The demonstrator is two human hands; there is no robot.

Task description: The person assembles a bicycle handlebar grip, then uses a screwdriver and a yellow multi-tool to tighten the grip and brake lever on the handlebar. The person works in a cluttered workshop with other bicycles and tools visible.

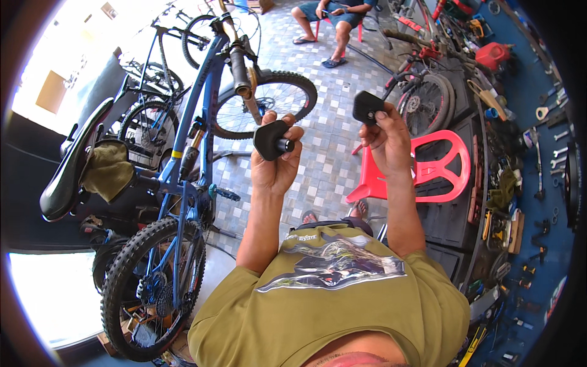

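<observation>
My left hand [272,177] is raised in front of me and closed on a black plate with a short stub [269,139]. The plate is flat and square with rounded corners, and the stub sticks out at its lower right. Held apart from it, at about the same height, is a black rounded plate [365,105] pinched at its lower right corner by my right hand [392,144]. A small shiny spot shows near my right thumb. To the left stands a blue mountain bike [211,85], its handlebar end just beyond my left hand.
An olive cloth [107,172] hangs by the bike's saddle [70,177]. A red plastic chair [465,165] stands behind my right forearm. Hand tools cover the blue wall [553,128] at right. Beyond, a person [345,18] sits on a red seat; more bicycles stand at both sides.
</observation>
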